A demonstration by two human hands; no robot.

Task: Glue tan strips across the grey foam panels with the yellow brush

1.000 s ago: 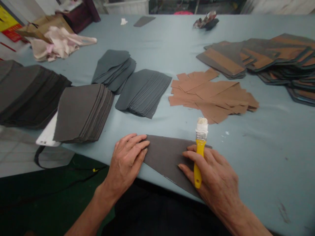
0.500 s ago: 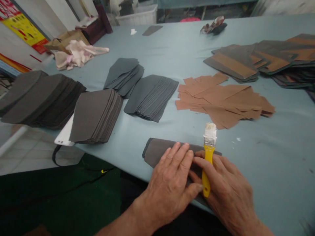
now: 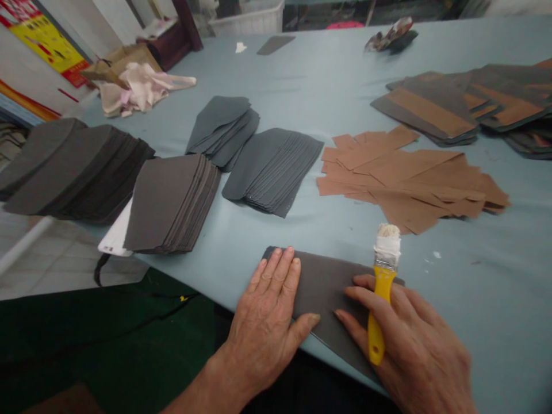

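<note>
Left hand (image 3: 263, 328) open, flat on dark grey sheet (image 3: 328, 287) at near edge of counter (image 3: 302, 75); right hand (image 3: 418, 351) closed round yellow-handled brush (image 3: 377, 322) w/ crusty white bristles, just over sheet. Grey stacks (image 3: 172, 204) & tan pieces (image 3: 405, 184) further up. White plastic bin (image 3: 245, 17) past counter, contents can't tell tbh.

a pale blue table (image 3: 474, 299) is covered with stacks of dark sheets (image 3: 170, 204), set out in a row across its middle. a loose pile of tan pieces (image 3: 409, 178) is heaped to the right, and dark sheets with tan strips (image 3: 431, 109) are fanned out beyond it. a pink cloth (image 3: 138, 89) is bunched at the far left corner, and a grey piece (image 3: 276, 45) and a white scrap (image 3: 240, 47) are placed near the far edge. one dark sheet (image 3: 328, 287) is laid flat at the near edge.
</note>
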